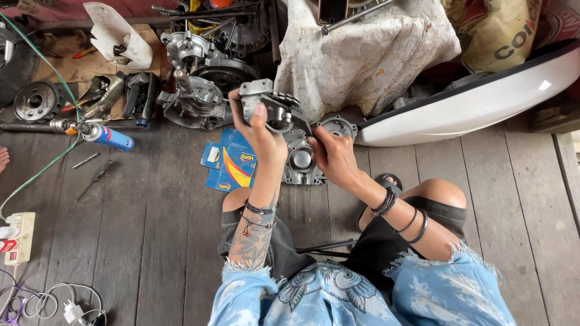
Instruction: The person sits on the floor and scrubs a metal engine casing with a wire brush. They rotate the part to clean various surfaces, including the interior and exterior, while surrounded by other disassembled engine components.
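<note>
Head view looks down on a floor of weathered grey wooden planks (pixel 151 229), where a person sits with knees apart. Far right lies a long white curved plastic body panel (pixel 483 102), and beside it a stained white cloth sack (pixel 362 54). Far left of centre rests a grey cast-metal engine casing (pixel 199 90), with a blue spray can (pixel 109 137) further left. A flat blue cardboard box (pixel 229 160) lies near the knees. The left hand (pixel 263 136) is closed around a small grey cast-metal engine part (pixel 269 105), held up above the floor; the right hand (pixel 332 154) pinches its lower right edge. It looks stiff, fairly heavy and possibly oily, best gripped by its solid body.
</note>
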